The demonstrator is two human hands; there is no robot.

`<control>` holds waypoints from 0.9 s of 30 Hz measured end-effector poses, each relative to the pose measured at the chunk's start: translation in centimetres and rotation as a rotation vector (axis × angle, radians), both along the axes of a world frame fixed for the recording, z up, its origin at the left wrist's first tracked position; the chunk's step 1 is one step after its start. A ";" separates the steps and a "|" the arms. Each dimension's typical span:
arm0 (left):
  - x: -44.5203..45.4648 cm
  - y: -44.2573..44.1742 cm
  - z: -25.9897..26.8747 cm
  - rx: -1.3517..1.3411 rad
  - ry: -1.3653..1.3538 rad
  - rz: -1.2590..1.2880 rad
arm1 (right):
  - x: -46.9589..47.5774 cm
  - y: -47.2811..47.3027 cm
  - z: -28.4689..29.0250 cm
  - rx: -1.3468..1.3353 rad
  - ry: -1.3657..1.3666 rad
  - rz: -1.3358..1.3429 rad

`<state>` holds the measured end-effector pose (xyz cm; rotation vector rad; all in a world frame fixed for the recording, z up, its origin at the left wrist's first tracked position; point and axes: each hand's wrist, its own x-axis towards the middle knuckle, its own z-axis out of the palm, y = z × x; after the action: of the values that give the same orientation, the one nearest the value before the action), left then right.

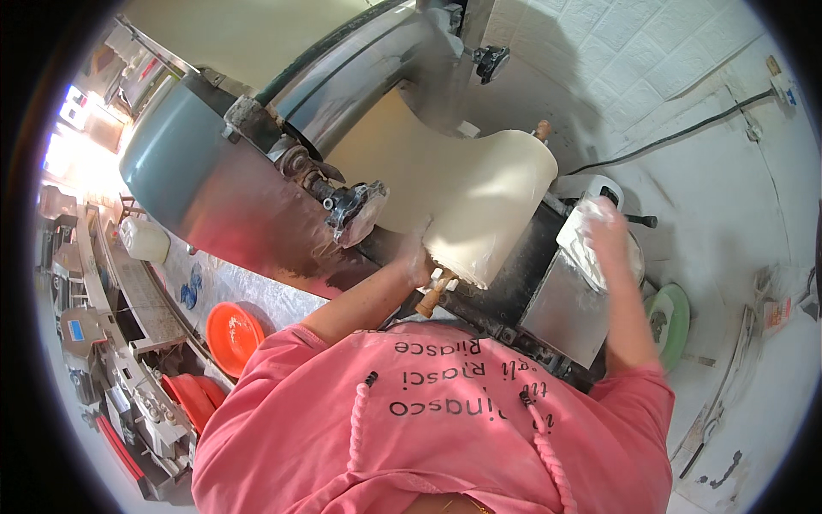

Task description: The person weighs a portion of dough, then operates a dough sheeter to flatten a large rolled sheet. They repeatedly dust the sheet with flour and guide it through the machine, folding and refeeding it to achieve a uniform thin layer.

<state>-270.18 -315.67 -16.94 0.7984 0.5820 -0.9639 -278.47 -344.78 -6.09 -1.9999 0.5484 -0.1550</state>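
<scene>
A wide sheet of pale dough (443, 160) comes down from the steel roller of a dough sheeting machine (212, 173) and is wound into a thick roll (507, 212). At the near end of this roll, around a wooden rolling pin (429, 302), my left hand (417, 257) rests against the dough's edge. To the right, my right hand (603, 221) is blurred over a white container of flour (578, 244); whether its fingers hold flour is not visible. The pin's far end (543, 128) shows beyond the roll.
Black-knobbed handwheels (356, 212) (491, 63) stick out from the machine. A steel plate (565, 308) lies below the flour. A green basin (671, 321) stands at the right, an orange basin (234, 337) at the left. A black cable (674, 132) runs to the wall.
</scene>
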 end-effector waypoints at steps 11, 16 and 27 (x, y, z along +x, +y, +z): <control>-1.4 -0.1 9.4 0.209 -0.202 0.009 | 15.4 5.6 -5.7 -1.286 -0.127 0.553; 1.0 1.7 2.7 0.112 -0.040 0.025 | 13.1 11.0 -1.4 -1.181 0.180 1.081; -0.4 0.0 8.8 0.340 -0.030 -0.078 | 13.2 7.1 -3.8 -1.387 -0.117 0.834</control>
<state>-270.57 -315.71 -8.15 1.1433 0.7036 -0.9344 -265.28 -337.73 -9.93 -3.3141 -0.7508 -0.1372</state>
